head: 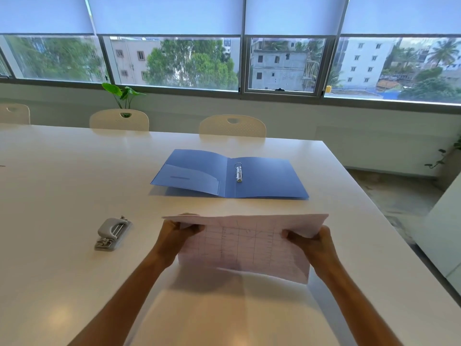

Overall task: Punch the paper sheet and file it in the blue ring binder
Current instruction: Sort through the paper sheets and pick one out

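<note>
A paper sheet (245, 245) printed with a grid of lines hangs in the air above the near part of the white table (62, 183), bent over along its top edge. My left hand (174, 236) grips its upper left corner, and my right hand (313, 242) pinches its upper right edge. The blue ring binder (267, 178) lies open and flat farther back at the table's middle, its metal rings (239, 172) standing just right of the spine. A grey hole punch (112, 233) rests on the table to the left of my left hand, apart from it.
Three white chairs (232, 126) stand along the table's far side, below a wide window with blinds. A green plant (123, 94) rises behind the middle chair. The table's right edge drops to the floor near a white cabinet (441, 233).
</note>
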`<state>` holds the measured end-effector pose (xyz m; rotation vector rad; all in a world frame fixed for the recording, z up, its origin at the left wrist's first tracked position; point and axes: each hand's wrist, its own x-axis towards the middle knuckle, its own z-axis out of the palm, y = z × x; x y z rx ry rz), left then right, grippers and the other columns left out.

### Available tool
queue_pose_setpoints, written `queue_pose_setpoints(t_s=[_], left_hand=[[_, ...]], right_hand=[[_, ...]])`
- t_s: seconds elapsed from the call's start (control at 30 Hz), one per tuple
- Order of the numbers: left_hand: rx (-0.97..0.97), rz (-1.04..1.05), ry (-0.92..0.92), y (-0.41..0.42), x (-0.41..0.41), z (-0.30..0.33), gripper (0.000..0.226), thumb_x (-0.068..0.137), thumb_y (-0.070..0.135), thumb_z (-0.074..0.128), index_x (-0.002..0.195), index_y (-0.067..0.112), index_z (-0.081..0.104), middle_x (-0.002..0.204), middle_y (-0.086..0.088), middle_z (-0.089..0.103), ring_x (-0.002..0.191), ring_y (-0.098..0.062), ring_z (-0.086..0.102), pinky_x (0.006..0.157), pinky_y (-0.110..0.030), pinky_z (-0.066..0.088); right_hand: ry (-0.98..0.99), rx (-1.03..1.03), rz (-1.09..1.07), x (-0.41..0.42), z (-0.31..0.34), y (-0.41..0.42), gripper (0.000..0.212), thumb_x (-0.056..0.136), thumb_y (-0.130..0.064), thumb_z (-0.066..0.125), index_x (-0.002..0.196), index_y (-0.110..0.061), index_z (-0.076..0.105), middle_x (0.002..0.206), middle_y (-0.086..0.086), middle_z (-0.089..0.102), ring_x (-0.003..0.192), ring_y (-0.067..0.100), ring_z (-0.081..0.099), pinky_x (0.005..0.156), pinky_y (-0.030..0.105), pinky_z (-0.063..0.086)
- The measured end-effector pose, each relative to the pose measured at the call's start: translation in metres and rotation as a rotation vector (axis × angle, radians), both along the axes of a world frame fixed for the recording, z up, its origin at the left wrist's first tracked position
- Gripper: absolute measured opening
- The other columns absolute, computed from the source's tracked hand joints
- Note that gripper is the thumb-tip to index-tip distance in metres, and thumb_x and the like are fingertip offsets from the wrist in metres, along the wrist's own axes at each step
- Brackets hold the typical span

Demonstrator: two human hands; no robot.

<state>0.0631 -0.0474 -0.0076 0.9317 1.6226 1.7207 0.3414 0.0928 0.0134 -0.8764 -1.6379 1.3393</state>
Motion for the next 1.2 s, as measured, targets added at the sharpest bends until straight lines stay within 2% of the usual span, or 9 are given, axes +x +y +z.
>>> queue_pose_setpoints(t_s=[0.1,0.23,0.37,0.57,0.8,0.97,1.07,1.17,1.2], left_hand=[[-0.057,0.016,-0.057,0.003,-0.004,-0.002,0.019,0.064,0.016,0.083,0.081,0.013,0.075,0.080,-0.004,0.075,0.082,-0.028,0.068,0.068,-0.036,0.052],[-0.141,-0.079,-0.133,0.003,-0.014,0.006,0.064,0.046,0.040,0.091,0.096,0.005,0.073,0.097,-0.019,0.073,0.088,-0.037,0.069,0.072,-0.046,0.057],[-0.157,-0.127,-0.325,0.006,-0.020,0.012,0.046,0.080,0.035,0.067,0.115,0.006,0.063,0.106,-0.018,0.070,0.093,-0.035,0.068,0.075,-0.045,0.057],[-0.131,-0.211,-0.555,0.020,0.020,0.023,0.040,0.082,0.036,0.063,0.109,0.006,0.062,0.101,-0.017,0.072,0.090,-0.031,0.070,0.081,-0.041,0.056],[0.028,-0.241,-0.647,0.042,0.095,0.020,0.036,0.087,0.016,0.063,0.122,0.016,0.058,0.117,-0.012,0.069,0.110,-0.033,0.064,0.091,-0.052,0.051],[0.082,-0.085,-0.486,0.046,0.092,0.032,0.023,0.091,0.006,0.057,0.113,0.012,0.063,0.108,-0.007,0.073,0.105,-0.030,0.066,0.090,-0.053,0.051],[0.015,-0.050,-0.344,0.042,0.078,0.042,0.021,0.090,0.008,0.059,0.110,0.010,0.064,0.106,-0.009,0.073,0.101,-0.031,0.068,0.093,-0.058,0.049],[-0.037,-0.087,-0.176,0.034,0.065,0.053,0.018,0.090,0.006,0.059,0.106,0.012,0.065,0.100,-0.007,0.074,0.095,-0.028,0.070,0.090,-0.056,0.052],[-0.056,-0.106,-0.116,0.031,0.061,0.056,0.017,0.091,0.007,0.058,0.104,0.013,0.066,0.098,-0.005,0.075,0.094,-0.027,0.070,0.089,-0.055,0.052]], right_hand=[[-0.049,-0.020,-0.001,-0.001,-0.004,-0.002,0.014,0.067,-0.019,0.082,0.079,-0.018,0.075,0.078,0.004,0.076,0.073,0.024,0.073,0.070,0.045,0.060],[0.012,-0.097,-0.044,0.001,0.001,0.001,0.006,0.078,-0.006,0.075,0.075,-0.011,0.075,0.073,0.011,0.075,0.069,0.032,0.071,0.067,0.045,0.057],[0.176,-0.213,-0.066,0.001,0.001,0.001,0.007,0.081,0.000,0.068,0.086,-0.003,0.072,0.078,0.014,0.075,0.071,0.033,0.071,0.063,0.040,0.059],[0.375,-0.398,-0.218,-0.009,-0.008,-0.006,0.008,0.087,-0.002,0.063,0.092,-0.007,0.067,0.092,0.015,0.070,0.078,0.032,0.067,0.077,0.046,0.055],[0.476,-0.448,-0.181,-0.026,-0.013,-0.035,0.013,0.088,-0.006,0.063,0.101,-0.010,0.066,0.096,0.014,0.071,0.086,0.032,0.069,0.081,0.050,0.056],[0.492,-0.390,-0.033,-0.008,-0.015,-0.030,0.039,0.068,-0.018,0.078,0.106,-0.018,0.070,0.098,0.009,0.074,0.089,0.033,0.065,0.075,0.044,0.051],[0.506,-0.474,0.116,0.011,-0.004,-0.013,0.025,0.079,-0.011,0.065,0.103,-0.004,0.067,0.083,0.009,0.075,0.071,0.019,0.072,0.058,0.027,0.057],[0.459,-0.471,0.286,0.028,0.012,0.003,0.056,0.044,-0.039,0.089,0.089,-0.007,0.076,0.086,0.014,0.074,0.067,0.021,0.071,0.055,0.025,0.056],[0.408,-0.435,0.325,0.033,0.016,0.009,0.059,0.043,-0.041,0.090,0.090,-0.008,0.077,0.091,0.018,0.073,0.070,0.025,0.071,0.059,0.028,0.057]])
